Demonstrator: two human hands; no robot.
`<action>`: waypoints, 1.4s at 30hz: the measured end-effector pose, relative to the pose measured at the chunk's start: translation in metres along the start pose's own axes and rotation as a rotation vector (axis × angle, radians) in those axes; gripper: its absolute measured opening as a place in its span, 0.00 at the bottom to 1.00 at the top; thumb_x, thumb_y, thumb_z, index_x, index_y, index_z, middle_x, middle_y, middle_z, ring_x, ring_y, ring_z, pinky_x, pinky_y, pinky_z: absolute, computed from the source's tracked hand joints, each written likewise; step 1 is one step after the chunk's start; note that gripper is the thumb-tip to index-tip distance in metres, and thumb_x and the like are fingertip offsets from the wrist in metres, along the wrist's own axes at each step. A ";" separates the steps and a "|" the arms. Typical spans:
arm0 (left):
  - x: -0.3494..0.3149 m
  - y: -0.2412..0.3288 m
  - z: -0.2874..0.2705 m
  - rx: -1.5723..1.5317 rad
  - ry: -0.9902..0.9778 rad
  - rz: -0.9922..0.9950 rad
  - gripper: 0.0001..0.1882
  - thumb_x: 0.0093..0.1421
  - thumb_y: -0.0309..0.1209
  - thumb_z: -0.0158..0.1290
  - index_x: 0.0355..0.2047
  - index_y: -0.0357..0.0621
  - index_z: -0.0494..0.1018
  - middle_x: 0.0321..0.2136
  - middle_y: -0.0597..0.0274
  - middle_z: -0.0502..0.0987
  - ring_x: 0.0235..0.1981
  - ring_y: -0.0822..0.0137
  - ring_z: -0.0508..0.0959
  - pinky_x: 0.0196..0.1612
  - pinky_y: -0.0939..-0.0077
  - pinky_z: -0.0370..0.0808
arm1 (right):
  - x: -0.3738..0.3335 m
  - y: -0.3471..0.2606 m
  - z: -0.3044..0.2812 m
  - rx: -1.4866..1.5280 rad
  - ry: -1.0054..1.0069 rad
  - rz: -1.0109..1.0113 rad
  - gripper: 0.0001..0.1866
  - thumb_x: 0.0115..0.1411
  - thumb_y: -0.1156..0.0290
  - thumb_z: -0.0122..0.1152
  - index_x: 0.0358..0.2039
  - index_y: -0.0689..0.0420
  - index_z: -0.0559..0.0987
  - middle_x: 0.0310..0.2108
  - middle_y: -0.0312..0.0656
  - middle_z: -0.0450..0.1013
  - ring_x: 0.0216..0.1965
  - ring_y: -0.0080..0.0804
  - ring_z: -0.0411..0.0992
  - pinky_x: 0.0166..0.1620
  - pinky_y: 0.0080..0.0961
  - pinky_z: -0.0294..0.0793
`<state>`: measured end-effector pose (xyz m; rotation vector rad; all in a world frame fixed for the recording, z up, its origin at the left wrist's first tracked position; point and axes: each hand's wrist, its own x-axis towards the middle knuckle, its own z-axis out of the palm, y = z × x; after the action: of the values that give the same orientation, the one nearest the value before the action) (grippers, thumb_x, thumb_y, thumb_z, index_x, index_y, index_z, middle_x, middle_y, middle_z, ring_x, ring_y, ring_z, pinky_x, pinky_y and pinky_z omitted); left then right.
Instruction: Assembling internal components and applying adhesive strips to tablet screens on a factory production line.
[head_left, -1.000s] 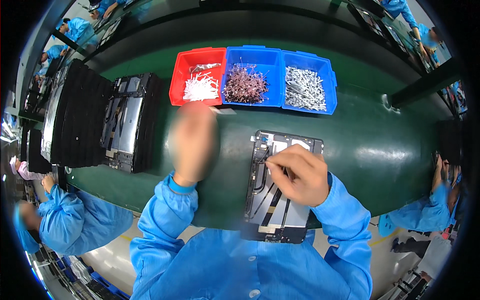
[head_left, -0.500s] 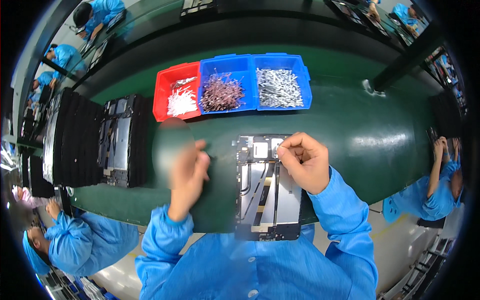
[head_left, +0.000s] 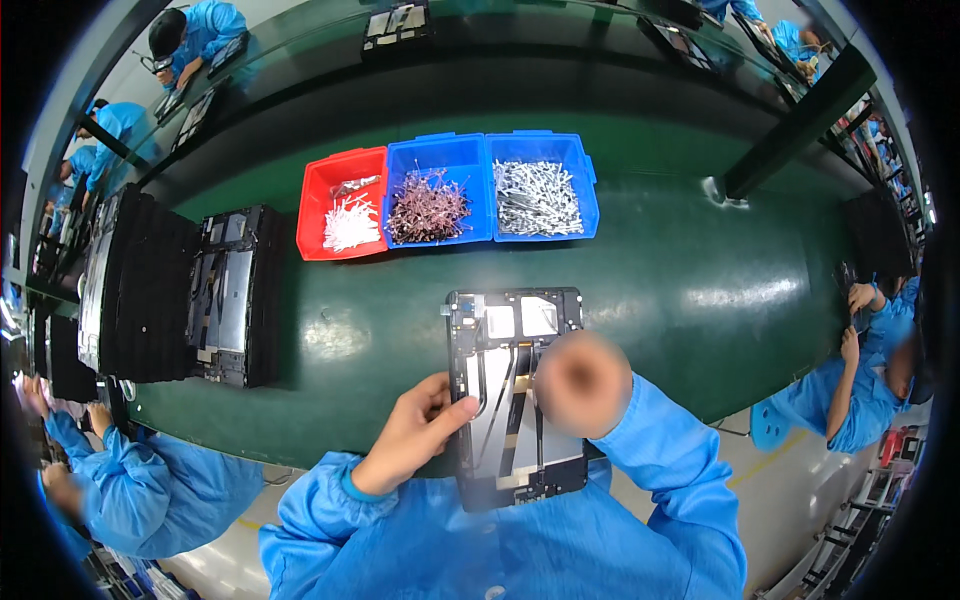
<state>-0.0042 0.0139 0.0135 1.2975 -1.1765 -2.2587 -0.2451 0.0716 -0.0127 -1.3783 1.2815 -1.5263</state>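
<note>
An opened tablet with a black frame, silver inner panel and dark ribbon cables lies at the table's near edge, slightly tilted. My left hand grips its left edge, thumb on top and fingers curled at the side. Over the tablet's right side is my right hand; a round blur hides its fingers, so I cannot make out what they hold. Beyond the tablet stand a red bin of small white strips, a blue bin of pinkish-brown wired parts and another blue bin of silver-white parts.
At the left, a stack of black trays stands beside another opened tablet. A dark metal post rises at the right. Co-workers in blue sit on both sides. Another device lies on the far bench.
My left hand has come from beside the tablet onto its left edge. The right hand has moved down from the tablet's upper right corner. The tablet has turned slightly.
</note>
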 end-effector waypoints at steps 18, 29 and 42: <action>-0.025 0.026 0.008 0.028 0.069 0.534 0.08 0.65 0.29 0.60 0.40 0.36 0.78 0.32 0.69 0.79 0.33 0.80 0.75 0.37 0.81 0.73 | 0.036 -0.059 -0.004 0.151 0.011 -0.035 0.05 0.63 0.79 0.64 0.36 0.63 0.76 0.30 0.37 0.78 0.26 0.12 0.71 0.29 0.14 0.69; 0.015 0.012 -0.001 0.949 0.672 1.509 0.07 0.49 0.18 0.64 0.30 0.38 0.79 0.19 0.58 0.76 0.15 0.58 0.76 0.18 0.69 0.71 | 0.068 -0.147 0.025 0.606 -0.302 0.042 0.04 0.64 0.78 0.59 0.35 0.62 0.73 0.31 0.47 0.77 0.20 0.18 0.69 0.23 0.16 0.69; 0.034 -0.019 -0.018 0.828 0.573 1.334 0.16 0.44 0.20 0.64 0.37 0.31 0.80 0.29 0.50 0.84 0.29 0.55 0.86 0.31 0.69 0.82 | 0.060 -0.117 0.047 0.572 -0.389 0.035 0.02 0.63 0.81 0.57 0.34 0.63 0.73 0.40 0.41 0.68 0.41 0.22 0.66 0.47 0.22 0.68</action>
<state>-0.0060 -0.0030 -0.0255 0.7537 -1.9156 -0.4287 -0.1968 0.0361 0.1136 -1.1811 0.5654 -1.3669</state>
